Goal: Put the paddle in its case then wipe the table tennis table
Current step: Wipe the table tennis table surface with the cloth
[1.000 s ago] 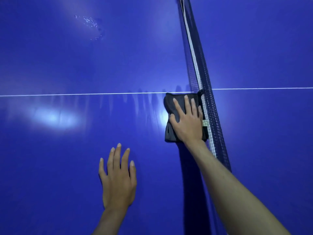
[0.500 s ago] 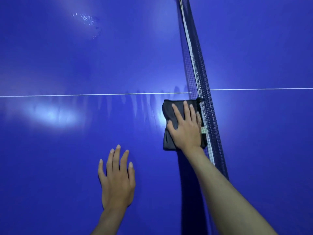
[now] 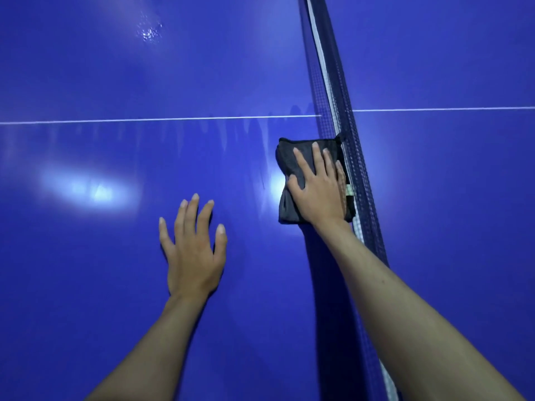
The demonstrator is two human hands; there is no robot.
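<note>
Right hand pressed a folded dark grey cloth flat against the glossy blue table tennis table, right beside the dark mesh net with its white top band.

Its fingers lay straight and slightly spread over the cloth, whose right edge touched the net. The left hand rested palm-down on the bare table, fingers straight and apart, holding nothing. Behind the cloth ran the white centre line; wet streaks and droplets glistened farther back.
</note>
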